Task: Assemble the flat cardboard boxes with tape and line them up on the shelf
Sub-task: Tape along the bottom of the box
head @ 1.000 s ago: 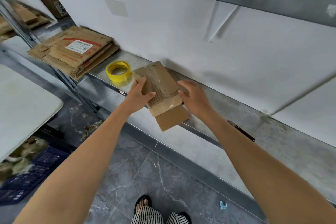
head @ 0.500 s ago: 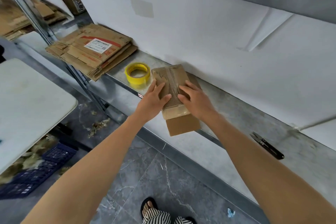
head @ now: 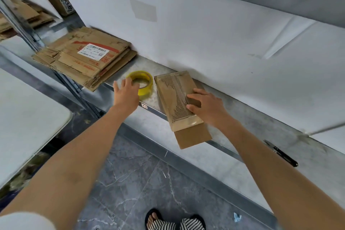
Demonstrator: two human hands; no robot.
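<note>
**A:** Two hands, one box: who holds what?

**B:** Neither grip is closed on anything. The right hand (head: pixel 207 107) lies on the flat box (head: pixel 174 97), fingers only slightly bent over its right side, pressing it onto the shelf (head: pixel 252 127). The left hand (head: pixel 127 93) is spread open at the yellow tape roll (head: pixel 144 80), which sits just beside the box. Whether it touches the roll yet, I cannot tell.

**A:** How will that box handle?

**B:** Light, I'd judge, and stiff across its faces, but folded flat it will give at the creases. The clear tape on its top face looks slick, so a flat palm could skid. Better to take it by the two long edges, thumb on top.

**A:** Which way does it lie?

**B:** Its long axis runs from the wall out toward the person, with the far end swung a little left. The near flap hangs past the shelf's front edge, unsupported.

**A:** And around it?

**B:** A stack of flat cartons (head: pixel 84 58) sits left of the roll, and a black-handled tool (head: pixel 283 157) lies well to the right.
</note>
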